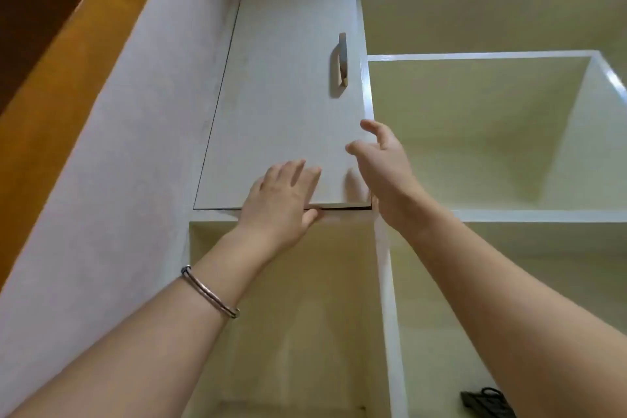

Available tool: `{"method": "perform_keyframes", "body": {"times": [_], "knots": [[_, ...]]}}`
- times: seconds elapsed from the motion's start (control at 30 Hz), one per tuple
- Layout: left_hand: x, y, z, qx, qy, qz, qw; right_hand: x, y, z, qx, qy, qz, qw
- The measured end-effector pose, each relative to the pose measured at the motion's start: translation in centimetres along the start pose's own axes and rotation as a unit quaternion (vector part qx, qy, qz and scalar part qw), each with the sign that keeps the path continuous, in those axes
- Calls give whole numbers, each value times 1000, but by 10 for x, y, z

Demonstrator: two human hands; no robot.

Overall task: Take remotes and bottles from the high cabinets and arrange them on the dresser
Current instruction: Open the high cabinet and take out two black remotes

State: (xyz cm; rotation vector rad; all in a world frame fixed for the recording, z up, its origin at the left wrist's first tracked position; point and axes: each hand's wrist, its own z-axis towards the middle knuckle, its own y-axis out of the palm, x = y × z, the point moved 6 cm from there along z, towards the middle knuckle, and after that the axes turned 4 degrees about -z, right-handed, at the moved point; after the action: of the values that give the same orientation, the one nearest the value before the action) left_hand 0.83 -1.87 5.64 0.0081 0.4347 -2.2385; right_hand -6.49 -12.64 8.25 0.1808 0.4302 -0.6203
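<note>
I look up at a high cabinet with a pale grey door (pixel 285 105) that carries a metal handle (pixel 341 59). My left hand (pixel 281 200) lies flat against the door's lower part, its thumb under the bottom edge. My right hand (pixel 383 163) is raised beside the door's right edge, fingers spread and holding nothing. To the right, an open compartment (pixel 475 132) shows bare yellowish walls. No remote or bottle shows in the upper compartments.
A white frame (pixel 385 282) divides lower open shelves. A dark object (pixel 481 400) lies in the lower right shelf, partly hidden by my right forearm. A grey side panel (pixel 112 163) and an orange wall (pixel 51 61) stand at the left.
</note>
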Motion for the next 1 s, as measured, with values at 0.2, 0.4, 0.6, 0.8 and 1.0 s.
{"method": "perform_keyframes", "body": {"times": [0.2, 0.4, 0.6, 0.8, 1.0], "knots": [[8, 0, 0, 46, -6, 14, 999, -9, -10, 2, 0, 51, 250, 967], [30, -25, -4, 130, 112, 53, 984, -21, -14, -7, -14, 46, 358, 933], [31, -57, -19, 241, 187, 85, 949, -41, -8, -17, -68, -1, 426, 902], [14, -111, -41, 276, 150, 29, 949, -32, 45, -19, -145, -58, 300, 941], [-15, -166, -68, 331, 53, 77, 939, -24, 124, -41, -222, -91, 204, 949]]}}
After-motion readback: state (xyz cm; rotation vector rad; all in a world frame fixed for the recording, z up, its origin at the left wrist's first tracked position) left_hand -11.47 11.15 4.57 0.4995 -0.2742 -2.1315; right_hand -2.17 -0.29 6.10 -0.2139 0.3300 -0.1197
